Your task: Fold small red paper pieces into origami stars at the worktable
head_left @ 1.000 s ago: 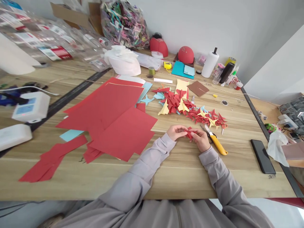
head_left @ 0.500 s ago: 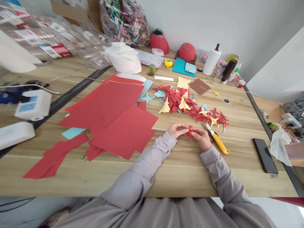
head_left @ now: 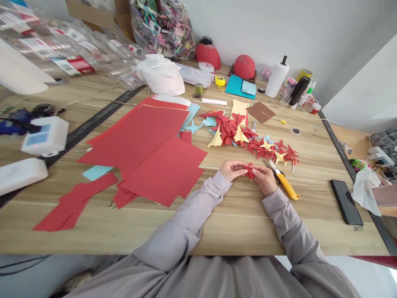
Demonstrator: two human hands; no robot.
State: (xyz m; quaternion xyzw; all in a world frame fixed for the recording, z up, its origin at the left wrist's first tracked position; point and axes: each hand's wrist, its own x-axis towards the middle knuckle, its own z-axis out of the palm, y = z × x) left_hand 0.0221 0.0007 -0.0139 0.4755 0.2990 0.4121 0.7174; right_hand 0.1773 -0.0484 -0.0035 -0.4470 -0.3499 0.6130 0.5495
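Observation:
Between my two hands is a small folded piece of red paper, held just over the table. My left hand pinches its left side, and my right hand grips its right side; the fingers cover part of the folds. Just beyond them lies a pile of folded paper stars, mostly red with some yellow and light blue. To the right of my right hand rests a yellow utility knife, beside a pair of scissors that it partly covers.
Large red paper sheets spread across the left of the table, with red strips nearer the front edge. A black phone lies at the right. Along the back stand a white bottle and a yellow tape measure.
The red paper is turned a little in my fingers and shows more of its folded face. Both hands stay in nearly the same place.

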